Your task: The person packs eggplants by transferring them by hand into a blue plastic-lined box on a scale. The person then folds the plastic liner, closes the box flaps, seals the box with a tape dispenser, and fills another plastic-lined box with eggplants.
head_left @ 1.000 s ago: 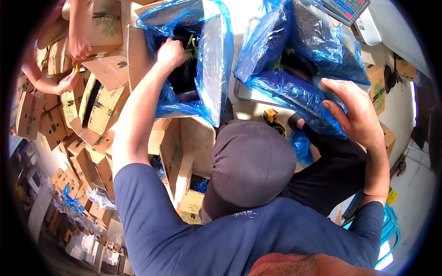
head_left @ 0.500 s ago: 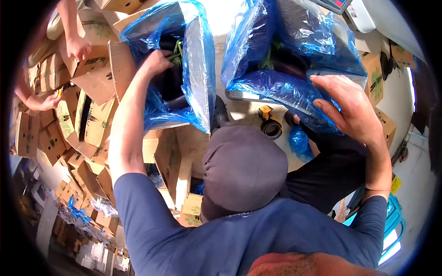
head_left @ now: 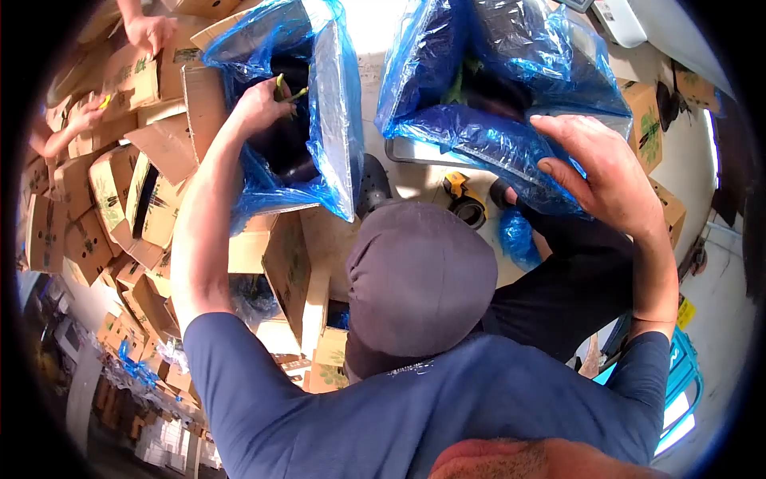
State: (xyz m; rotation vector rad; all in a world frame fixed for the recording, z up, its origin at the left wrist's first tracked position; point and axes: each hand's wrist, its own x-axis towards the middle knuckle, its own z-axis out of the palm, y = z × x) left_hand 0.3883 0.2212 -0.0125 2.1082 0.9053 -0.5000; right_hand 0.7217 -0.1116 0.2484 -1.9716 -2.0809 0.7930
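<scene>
My left hand (head_left: 263,107) is closed at the green stem of a dark eggplant (head_left: 279,142) inside the left box (head_left: 341,120), which has a blue plastic liner. More dark eggplants lie below it. On the right, my right hand (head_left: 594,164) rests with thumb and fingers apart at the near edge of a second blue-lined box (head_left: 511,152). That box holds an eggplant (head_left: 496,94) with a green stem, partly covered by the liner. Beneath this box the edge of a metal scale (head_left: 415,152) shows.
Many cardboard boxes (head_left: 48,231) lie piled at the left, where another person's hands (head_left: 152,33) show. A yellow and black tape dispenser (head_left: 465,199) and a blue plastic bundle (head_left: 519,239) are below the right box. A teal crate (head_left: 682,375) stands lower right.
The view has shifted, so both lined boxes appear farther left. My left hand has drawn back slightly, with the stem now upright beside its fingers. The other person's hands have moved apart.
</scene>
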